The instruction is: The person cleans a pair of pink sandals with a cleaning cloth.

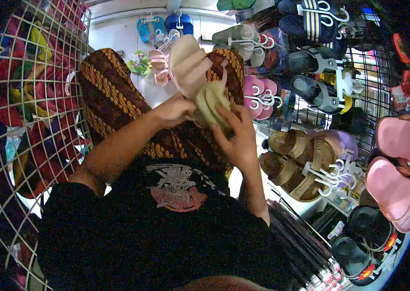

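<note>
A beige sandal (190, 63) with wide straps is held up over my lap, its far end pointing away from me. My left hand (178, 109) is closed on the sandal's near left edge. At its near end lies a soft, pale yellow-green piece (209, 104) that looks like a folded cloth. My right hand (237, 133) presses its bent fingers onto this piece from the right. The part of the sandal under the piece is hidden.
Wire mesh (30, 97) with colourful goods behind it rises on the left. Brown sandals (292, 162), pink slippers (393, 184) and several other pairs hang on the right. Blue slippers (179, 24) and green sandals (139, 63) lie on the white floor (112, 35) ahead.
</note>
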`<action>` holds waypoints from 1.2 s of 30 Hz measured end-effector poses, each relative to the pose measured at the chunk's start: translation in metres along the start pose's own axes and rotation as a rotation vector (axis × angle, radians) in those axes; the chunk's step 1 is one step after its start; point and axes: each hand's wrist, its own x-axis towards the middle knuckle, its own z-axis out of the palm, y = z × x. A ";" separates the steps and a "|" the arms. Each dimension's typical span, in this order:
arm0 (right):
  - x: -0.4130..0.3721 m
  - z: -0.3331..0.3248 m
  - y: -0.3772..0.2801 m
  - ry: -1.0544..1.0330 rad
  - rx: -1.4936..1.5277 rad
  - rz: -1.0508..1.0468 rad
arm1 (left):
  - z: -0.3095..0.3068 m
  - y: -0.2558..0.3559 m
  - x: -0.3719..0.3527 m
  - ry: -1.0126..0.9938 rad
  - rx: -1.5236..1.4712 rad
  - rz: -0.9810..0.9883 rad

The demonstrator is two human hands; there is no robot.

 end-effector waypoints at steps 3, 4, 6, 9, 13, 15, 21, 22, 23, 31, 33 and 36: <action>0.010 0.025 0.003 0.202 -0.066 -0.017 | -0.011 -0.004 0.004 0.008 0.200 -0.064; 0.012 0.029 0.000 0.215 -0.054 -0.051 | -0.005 -0.003 0.001 0.020 0.230 -0.041; 0.011 0.036 -0.006 0.234 -0.029 -0.108 | -0.002 -0.005 -0.004 -0.025 0.032 -0.026; 0.013 0.022 0.005 0.102 0.031 -0.006 | -0.015 -0.004 -0.003 -0.198 0.071 -0.060; 0.016 0.024 0.002 0.191 0.051 -0.037 | -0.007 0.002 -0.002 -0.374 0.259 -0.144; 0.015 0.029 0.000 0.213 0.068 -0.142 | 0.000 0.007 -0.006 -0.294 0.216 -0.117; 0.016 0.034 -0.001 0.238 0.033 -0.069 | -0.002 0.007 -0.008 -0.224 0.281 -0.224; 0.017 0.036 -0.003 0.265 0.019 -0.070 | -0.003 0.005 -0.007 -0.213 0.326 -0.203; 0.018 0.038 -0.005 0.279 0.015 -0.123 | -0.006 0.001 -0.005 -0.203 0.372 -0.181; 0.029 0.035 -0.017 0.269 0.223 0.059 | -0.017 -0.015 0.004 -0.151 0.354 -0.127; 0.028 0.031 -0.014 0.166 0.067 0.015 | -0.021 -0.018 0.005 -0.174 0.397 -0.120; 0.025 0.033 -0.015 0.177 0.040 -0.011 | -0.023 -0.018 0.005 -0.173 0.437 -0.188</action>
